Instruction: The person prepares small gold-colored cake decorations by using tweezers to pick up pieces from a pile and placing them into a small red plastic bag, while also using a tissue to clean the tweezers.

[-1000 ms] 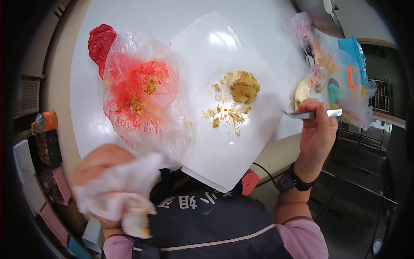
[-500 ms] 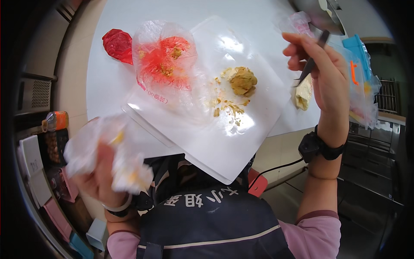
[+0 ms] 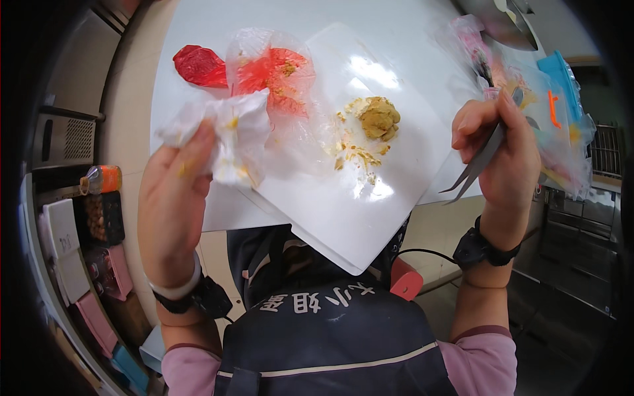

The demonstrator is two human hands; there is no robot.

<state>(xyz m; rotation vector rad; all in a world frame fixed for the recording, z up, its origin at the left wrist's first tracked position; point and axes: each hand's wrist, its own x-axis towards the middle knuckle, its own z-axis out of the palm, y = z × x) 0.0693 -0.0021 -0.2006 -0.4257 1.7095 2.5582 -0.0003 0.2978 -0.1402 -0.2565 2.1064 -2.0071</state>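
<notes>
Crumpled white tissue (image 3: 246,138) with yellow stains is pinched in my left hand (image 3: 173,208), raised over the table's left side. My right hand (image 3: 510,158) holds dark grey tweezers (image 3: 477,165), their bent tips pointing down and left, apart from anything. Between my hands, a yellow-brown lump (image 3: 380,120) rests on a shiny white sheet (image 3: 356,224), with crumbs and smears (image 3: 356,155) beside and below it. Left of the lump lies a clear plastic bag (image 3: 264,45) with red on it and yellowish bits; the tissue partly hides it.
A crumpled red plastic piece (image 3: 199,66) lies at the white table's (image 3: 218,23) far left. At the right are a metal bowl (image 3: 505,26), plastic bags (image 3: 555,155) and a blue container (image 3: 560,72). A shelf with a bottle (image 3: 102,179) and boxes stands at left.
My left hand has come up and to the right with the tissue, over the table. My right hand has moved lower, and the tweezers have tilted so their tips point down and left.
</notes>
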